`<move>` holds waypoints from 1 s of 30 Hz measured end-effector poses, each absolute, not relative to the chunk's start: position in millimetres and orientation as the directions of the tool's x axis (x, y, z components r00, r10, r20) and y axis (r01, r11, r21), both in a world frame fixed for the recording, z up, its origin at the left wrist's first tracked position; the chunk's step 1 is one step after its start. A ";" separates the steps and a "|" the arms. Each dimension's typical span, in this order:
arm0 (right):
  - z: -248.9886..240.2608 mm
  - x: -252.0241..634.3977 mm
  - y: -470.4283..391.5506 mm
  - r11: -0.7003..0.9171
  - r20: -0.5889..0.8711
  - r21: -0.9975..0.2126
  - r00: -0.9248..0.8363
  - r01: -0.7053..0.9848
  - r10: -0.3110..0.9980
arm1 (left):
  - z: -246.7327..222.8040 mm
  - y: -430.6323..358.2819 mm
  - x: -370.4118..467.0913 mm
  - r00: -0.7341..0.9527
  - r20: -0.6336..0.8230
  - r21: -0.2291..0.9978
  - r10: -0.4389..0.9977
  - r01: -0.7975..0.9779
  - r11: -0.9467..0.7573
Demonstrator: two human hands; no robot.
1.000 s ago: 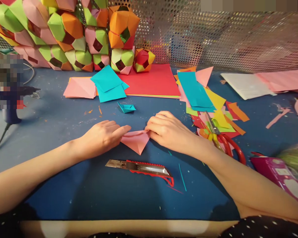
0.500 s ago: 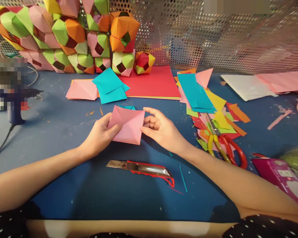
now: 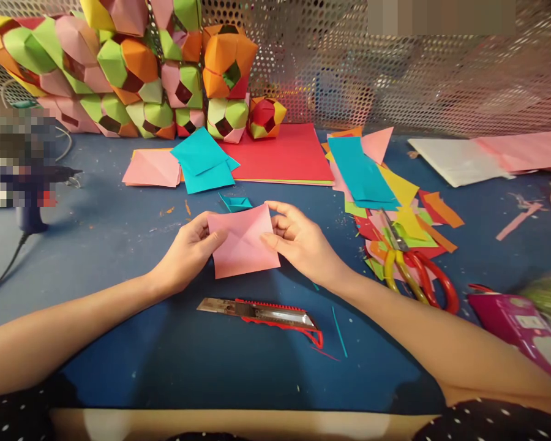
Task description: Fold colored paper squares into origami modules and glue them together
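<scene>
A square of pink paper [image 3: 245,245] with crease lines is held up above the blue table between both hands. My left hand [image 3: 193,248] pinches its left edge, thumb on the front face. At the right edge my right hand [image 3: 298,242] grips it the same way, with the fingers behind the sheet. Just beyond the paper lies a small folded blue paper piece [image 3: 237,203]. Nearer to me a red box cutter [image 3: 266,312] rests on the table, its blade out and pointing left.
Pink squares [image 3: 151,168], blue squares [image 3: 206,160] and a red sheet [image 3: 280,153] lie behind my hands. Coloured scraps with scissors [image 3: 422,275] are at right, near a purple device [image 3: 518,331]. Folded paper balls [image 3: 229,61] stack against the mesh. A dark blue corded tool [image 3: 30,214] stands left.
The pink paper has turned slightly and come a little lower and to the right. My right hand's thumb now lies on its front, where before the fingers were only at its edge.
</scene>
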State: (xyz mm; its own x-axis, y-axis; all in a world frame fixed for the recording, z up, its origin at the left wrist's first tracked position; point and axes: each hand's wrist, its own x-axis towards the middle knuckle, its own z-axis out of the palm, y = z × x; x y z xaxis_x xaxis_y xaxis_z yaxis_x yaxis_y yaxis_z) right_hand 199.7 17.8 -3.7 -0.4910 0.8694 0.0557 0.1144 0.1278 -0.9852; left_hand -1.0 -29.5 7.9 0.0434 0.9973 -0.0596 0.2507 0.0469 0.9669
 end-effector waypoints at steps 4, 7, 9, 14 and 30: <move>-4.1 198.6 16.0 0.081 0.036 -0.994 -0.492 0.072 0.870 | 12.1 -30.9 1.0 0.084 -0.058 0.959 0.995 0.281 0.032; -3.9 197.5 15.0 0.040 0.017 -0.999 -0.501 0.036 0.865 | 15.0 -31.2 1.9 0.113 -0.062 0.954 0.992 0.300 0.026; -3.5 196.5 14.6 0.009 0.003 -1.000 -0.506 0.008 0.863 | 15.6 -31.7 2.3 0.125 -0.073 0.950 0.989 0.310 0.031; -2.0 195.4 12.0 0.044 0.022 -0.998 -0.477 0.034 0.879 | 14.0 -34.2 4.1 0.125 -0.084 0.952 0.989 0.302 0.042; 6.9 199.7 1.8 0.391 0.203 -0.872 -0.510 0.293 0.836 | 9.7 -38.0 4.1 0.099 -0.103 0.961 0.990 0.266 0.073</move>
